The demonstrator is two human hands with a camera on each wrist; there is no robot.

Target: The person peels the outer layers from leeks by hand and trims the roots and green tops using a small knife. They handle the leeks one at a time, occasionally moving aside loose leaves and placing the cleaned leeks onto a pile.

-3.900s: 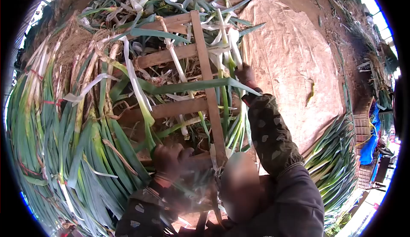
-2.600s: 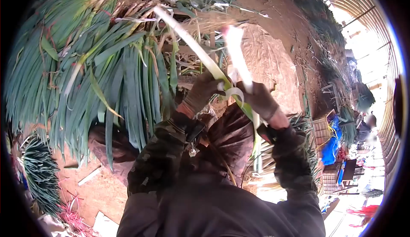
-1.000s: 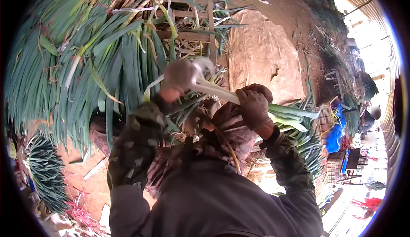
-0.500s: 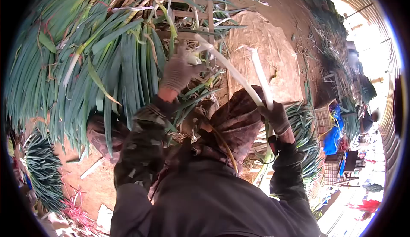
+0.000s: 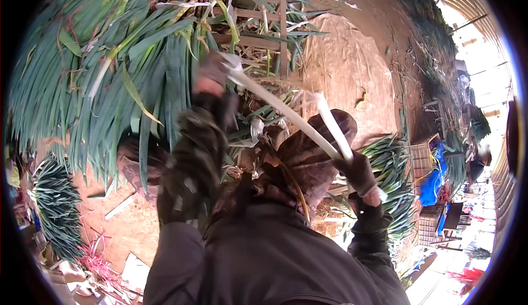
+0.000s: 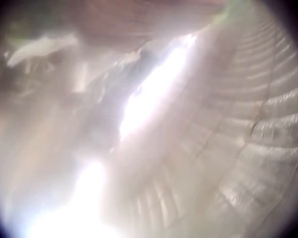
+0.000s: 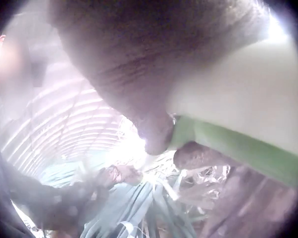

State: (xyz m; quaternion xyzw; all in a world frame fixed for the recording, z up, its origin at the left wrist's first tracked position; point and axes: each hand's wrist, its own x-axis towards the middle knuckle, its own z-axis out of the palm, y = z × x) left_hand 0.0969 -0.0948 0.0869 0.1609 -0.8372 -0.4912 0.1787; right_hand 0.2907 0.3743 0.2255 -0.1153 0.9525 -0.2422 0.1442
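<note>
My gloved right hand (image 5: 357, 174) grips two leeks near the right knee. In the head view, one long white leek (image 5: 286, 110) slants up and left from that hand. A second, shorter-looking white leek stem (image 5: 331, 123) rises beside it, root end up. The right wrist view shows fingers (image 7: 159, 134) curled at a green leek leaf (image 7: 248, 148) with a pale shaft above it. My gloved left hand (image 5: 212, 69), blurred, is at the far end of the long leek, next to a whitish piece (image 5: 232, 60); I cannot tell whether it pinches that. The left wrist view is smeared.
A large heap of leeks (image 5: 110, 85) lies to the left, beside a wooden frame (image 5: 282, 35) strewn with trimmings. A tan sheet (image 5: 352, 74) covers the ground ahead. More leeks (image 5: 390, 178) lie at the right, near wicker crates (image 5: 422, 159) with blue plastic (image 5: 432, 181).
Both hands hold leeks upright, then the left hand works along them while the right keeps its grip. In the last half second the left hand has moved up-left to the long leek's end.
</note>
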